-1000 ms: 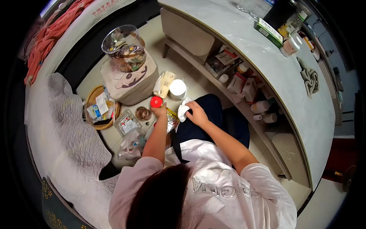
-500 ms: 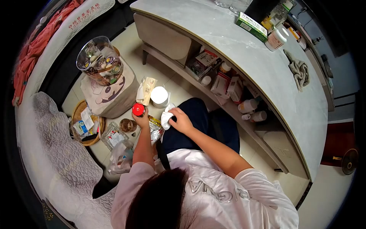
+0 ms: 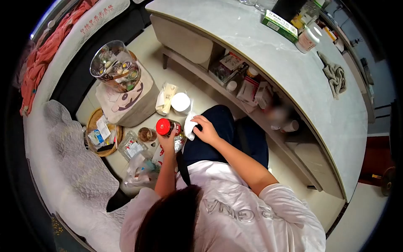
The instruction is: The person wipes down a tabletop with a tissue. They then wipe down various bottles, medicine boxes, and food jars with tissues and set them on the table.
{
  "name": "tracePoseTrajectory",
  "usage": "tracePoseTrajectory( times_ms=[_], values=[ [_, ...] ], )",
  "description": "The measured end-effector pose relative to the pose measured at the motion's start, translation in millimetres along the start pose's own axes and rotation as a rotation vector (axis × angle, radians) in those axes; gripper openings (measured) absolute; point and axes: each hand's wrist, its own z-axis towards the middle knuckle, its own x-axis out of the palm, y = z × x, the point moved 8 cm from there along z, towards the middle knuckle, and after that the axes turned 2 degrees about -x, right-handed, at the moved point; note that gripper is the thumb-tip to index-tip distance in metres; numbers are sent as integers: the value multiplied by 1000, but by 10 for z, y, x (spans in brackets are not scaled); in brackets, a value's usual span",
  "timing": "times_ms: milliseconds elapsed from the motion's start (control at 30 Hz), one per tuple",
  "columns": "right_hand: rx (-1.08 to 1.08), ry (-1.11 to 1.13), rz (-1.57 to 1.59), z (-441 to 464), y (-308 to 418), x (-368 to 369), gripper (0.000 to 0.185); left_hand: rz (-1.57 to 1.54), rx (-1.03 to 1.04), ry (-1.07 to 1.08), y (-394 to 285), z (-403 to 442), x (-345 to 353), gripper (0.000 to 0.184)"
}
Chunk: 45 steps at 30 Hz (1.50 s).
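Note:
My left hand (image 3: 167, 142) is closed around a jar with a red lid (image 3: 163, 127). The jar is tilted, its dark side and label showing to the right of the lid. In my right hand (image 3: 206, 131) is a crumpled white tissue (image 3: 190, 126), held above my dark trousers, close to the jar but apart from it. Just beyond stand a white-topped round container (image 3: 181, 102) and a pack of tissues (image 3: 166, 98). Left of the jar, a small brown-filled jar (image 3: 147, 134) sits on the floor.
A storage cube (image 3: 126, 103) bears a clear bucket (image 3: 115, 67) of assorted items. Near the sofa (image 3: 71, 164) are a wicker basket (image 3: 119, 136), a clear plastic tray (image 3: 132, 145) and a plastic bag (image 3: 140, 170). On the right runs a low cabinet (image 3: 268, 63) with boxes and bottles on its shelf.
The red-lidded jar has moved right, toward the tissue, and tipped so that its side shows. My right hand still holds the tissue. The whole view has shifted slightly.

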Motion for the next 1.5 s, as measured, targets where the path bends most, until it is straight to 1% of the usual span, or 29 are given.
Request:
tracePoseTrajectory(
  times_ms=[100,167,200,233,267,333,400,467,533,567,667,700,767,800,867,900,1000,1033,1067,1133,1200,1233,1267,1333,1367,1467,1500],
  values=[
    [-7,-74,97,-6,118,-182,29,-132,-8,205,-427,-9,251,53],
    [-59,-150,129,45,427,-388,36,-159,13,347,-819,-21,579,58],
    [-95,-192,114,104,623,-535,40,-185,17,428,-1003,-16,793,60],
    [-181,-167,99,156,814,-651,49,-300,19,496,-1289,-74,1102,63],
    [-243,-233,47,194,1012,-815,53,-350,20,556,-1505,-141,1372,66],
    [-187,-395,74,329,1180,-1216,55,-430,9,637,-1817,-259,1838,70],
    [-219,-483,85,456,1528,-1775,54,-486,8,791,-2193,-433,2362,71],
    [-283,-520,-16,499,1807,-2275,53,-508,96,833,-2530,-494,2886,60],
    [-302,-579,-206,470,2041,-2689,55,-703,-9,975,-3009,-731,3384,53],
    [-309,-605,-256,450,2070,-2873,57,-582,-58,1054,-2986,-694,3641,51],
    [-254,-638,-318,401,1953,-3417,60,-483,-23,1217,-3259,-945,4316,52],
    [-273,-663,-344,414,1905,-3632,59,-458,-14,1266,-3311,-1059,4521,53],
    [-279,-701,-237,421,1786,-4133,51,-350,16,1404,-3329,-1273,4999,53],
    [-287,-711,-158,451,1712,-4353,47,-270,-21,1439,-3329,-1365,5183,53],
    [-195,-723,103,491,1601,-4723,40,-346,-99,1575,-3311,-1558,5558,53],
    [-112,-770,261,444,1661,-4787,39,-348,-134,1558,-3271,-1624,5660,51],
    [-112,-825,172,402,1260,-5019,47,-392,-130,1570,-3024,-1674,5932,51],
    [-154,-846,49,359,1263,-5029,48,-431,-92,1555,-2958,-1675,5939,52],
    [-194,-873,-74,316,1306,-5024,50,-429,-48,1441,-2951,-1645,5913,53],
    [-46,-824,-482,317,1174,-5137,54,-443,31,1373,-2897,-1591,5883,52],
    [-48,-816,-386,322,1203,-4999,54,-379,48,1364,-2887,-1521,5816,52],
    [-64,-816,-348,356,1234,-4984,53,-421,27,1337,-2847,-1469,5833,50],
    [-110,-871,-387,335,1261,-4984,52,-468,-25,1327,-2844,-1439,5834,49],
    [-210,-980,-471,283,1344,-4976,50,-534,-30,1263,-2904,-1393,5840,46],
    [-305,-1097,-587,178,1502,-4990,40,-550,16,1235,-2915,-1336,5860,44],
    [-782,-1047,-835,-24,1930,-4686,34,-564,33,1237,-2894,-1261,5892,43],
    [-741,-958,-788,32,1960,-4616,36,-560,20,1247,-2882,-1255,5896,45]
  ],
)
